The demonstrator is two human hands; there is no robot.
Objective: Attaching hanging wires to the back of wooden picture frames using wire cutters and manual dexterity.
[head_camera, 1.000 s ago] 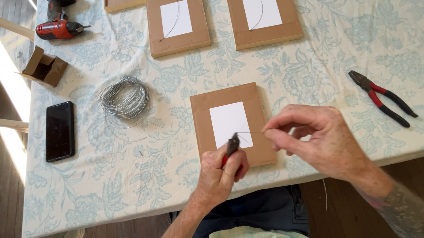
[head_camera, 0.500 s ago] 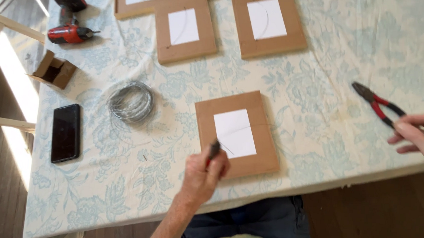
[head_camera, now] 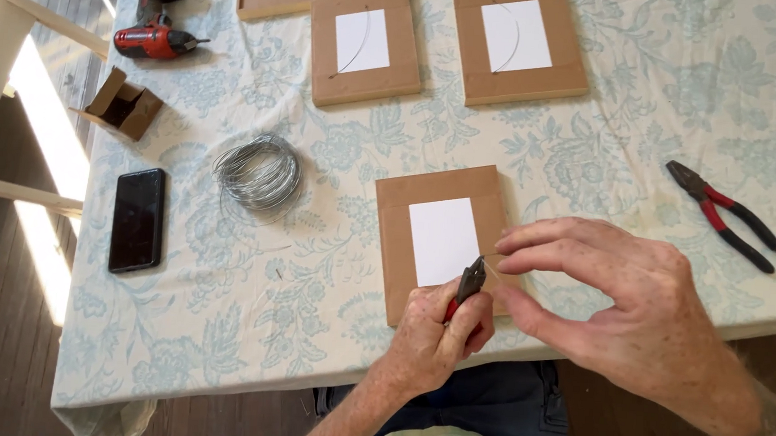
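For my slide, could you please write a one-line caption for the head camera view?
Left hand holds small red-handled pliers at a brown wooden frame back; right hand pinches beside them.

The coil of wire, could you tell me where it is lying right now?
In the head view the coil of wire lies left of centre on the table, between the black phone and the nearest brown frame.

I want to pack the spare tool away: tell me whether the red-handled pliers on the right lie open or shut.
Open, partly. The red-handled pliers lie flat on the tablecloth, handles spread apart toward the table edge. Neither hand touches them.
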